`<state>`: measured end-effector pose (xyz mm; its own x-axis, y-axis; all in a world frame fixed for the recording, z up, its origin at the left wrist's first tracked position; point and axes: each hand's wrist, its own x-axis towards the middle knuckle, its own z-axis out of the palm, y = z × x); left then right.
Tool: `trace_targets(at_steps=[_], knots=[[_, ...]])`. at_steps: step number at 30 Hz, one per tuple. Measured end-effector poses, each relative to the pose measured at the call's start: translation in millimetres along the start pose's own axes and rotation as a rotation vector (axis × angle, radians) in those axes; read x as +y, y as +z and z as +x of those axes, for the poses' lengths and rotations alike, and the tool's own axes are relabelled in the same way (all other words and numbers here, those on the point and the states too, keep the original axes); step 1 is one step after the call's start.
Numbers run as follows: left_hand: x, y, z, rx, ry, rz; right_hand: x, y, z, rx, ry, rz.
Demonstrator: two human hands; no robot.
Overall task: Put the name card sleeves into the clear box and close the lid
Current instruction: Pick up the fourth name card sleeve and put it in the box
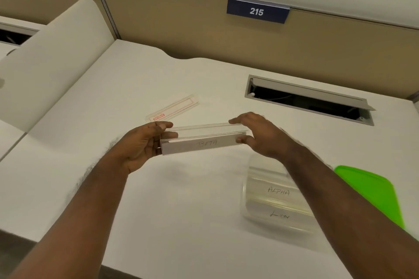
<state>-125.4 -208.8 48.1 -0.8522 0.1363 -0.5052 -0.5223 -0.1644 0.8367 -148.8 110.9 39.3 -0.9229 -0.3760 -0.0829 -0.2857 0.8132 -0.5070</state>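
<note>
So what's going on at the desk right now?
A person holds a name card sleeve marked BETA by its ends, left hand and right hand, above the white desk. The clear box to the right already holds sleeves marked ALPHA and LION. Its green lid lies beside it, off. A flat red-printed card lies on the desk behind the hands.

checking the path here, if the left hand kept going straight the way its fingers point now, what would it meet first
The left hand points rightward along the BETA name card sleeve it already grips, so beyond that it would likely meet the right hand holding the other end. Depth is hard to judge from one view.
</note>
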Motion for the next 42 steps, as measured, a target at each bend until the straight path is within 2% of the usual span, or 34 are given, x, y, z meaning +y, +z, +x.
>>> trace_targets(at_steps=[3, 6, 12, 19, 24, 29, 31, 34, 37, 39, 42], knots=[[-3, 20, 3, -0.026, -0.003, 0.072, 14, -14, -25, -0.033, 0.084, 0.144], [-6, 40, 5, -0.12, 0.029, 0.153, 25, -29, -51, -0.031, 0.184, 0.294], [-8, 84, 9, -0.314, 0.143, 0.419, 51, -62, -101, 0.029, 0.279, 0.394], [-17, 140, 10, -0.286, 0.227, 0.683, 84, -84, -148, 0.112, 0.307, 0.375], [-26, 174, 6, -0.33, 0.286, 0.758, 102, -86, -181, 0.166, 0.353, 0.42], [-47, 192, 21, -0.273, 0.445, 1.01, 119, -73, -203, 0.2, 0.424, 0.394], [-60, 195, 28, -0.28, 0.494, 1.067, 125, -63, -207, 0.21, 0.442, 0.316], [-77, 197, 37, -0.264, 0.558, 1.239, 133, -44, -209, 0.159, 0.477, 0.008], [-85, 202, 35, -0.241, 0.613, 1.508, 132, -28, -209, 0.108, 0.481, -0.3], [-88, 208, 33, -0.231, 0.637, 1.693, 128, -19, -206, 0.142, 0.435, -0.445], [-92, 218, 30, -0.217, 0.671, 2.014, 117, -7, -198, 0.091, 0.39, -0.641]])
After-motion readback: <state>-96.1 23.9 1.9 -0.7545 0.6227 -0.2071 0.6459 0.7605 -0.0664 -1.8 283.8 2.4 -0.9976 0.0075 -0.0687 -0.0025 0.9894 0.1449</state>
